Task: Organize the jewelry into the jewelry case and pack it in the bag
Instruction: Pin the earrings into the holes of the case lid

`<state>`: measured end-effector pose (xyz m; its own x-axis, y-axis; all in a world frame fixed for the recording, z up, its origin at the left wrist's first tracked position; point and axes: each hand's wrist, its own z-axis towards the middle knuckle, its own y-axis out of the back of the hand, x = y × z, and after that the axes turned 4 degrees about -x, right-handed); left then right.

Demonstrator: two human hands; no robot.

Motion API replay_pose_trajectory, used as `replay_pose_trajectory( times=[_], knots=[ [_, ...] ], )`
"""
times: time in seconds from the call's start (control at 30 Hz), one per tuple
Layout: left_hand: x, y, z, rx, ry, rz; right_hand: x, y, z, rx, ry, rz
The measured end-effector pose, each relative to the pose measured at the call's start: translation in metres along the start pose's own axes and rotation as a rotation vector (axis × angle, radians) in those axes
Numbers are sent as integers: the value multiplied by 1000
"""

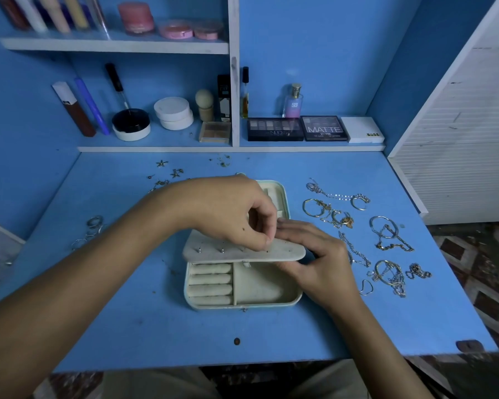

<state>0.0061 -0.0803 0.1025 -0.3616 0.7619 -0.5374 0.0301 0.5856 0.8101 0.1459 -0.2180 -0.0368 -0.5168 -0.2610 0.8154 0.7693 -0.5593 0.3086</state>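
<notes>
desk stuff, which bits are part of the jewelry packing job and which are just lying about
Part of the job:
jewelry case, open
earring panel, held by left hand and right hand
necklaces and hoops right of the case
star earrings behind it
rings on the left

Just lying about:
eyeshadow palettes
perfume bottle
powder jars
pink compacts on the upper shelf
</notes>
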Motion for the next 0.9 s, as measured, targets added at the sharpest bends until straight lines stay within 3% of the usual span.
replay_pose_trajectory(
  times=[0.9],
  knots=[
    [-7,-4,6,116,85,23,0,0,0,4,62,-16]
  ],
)
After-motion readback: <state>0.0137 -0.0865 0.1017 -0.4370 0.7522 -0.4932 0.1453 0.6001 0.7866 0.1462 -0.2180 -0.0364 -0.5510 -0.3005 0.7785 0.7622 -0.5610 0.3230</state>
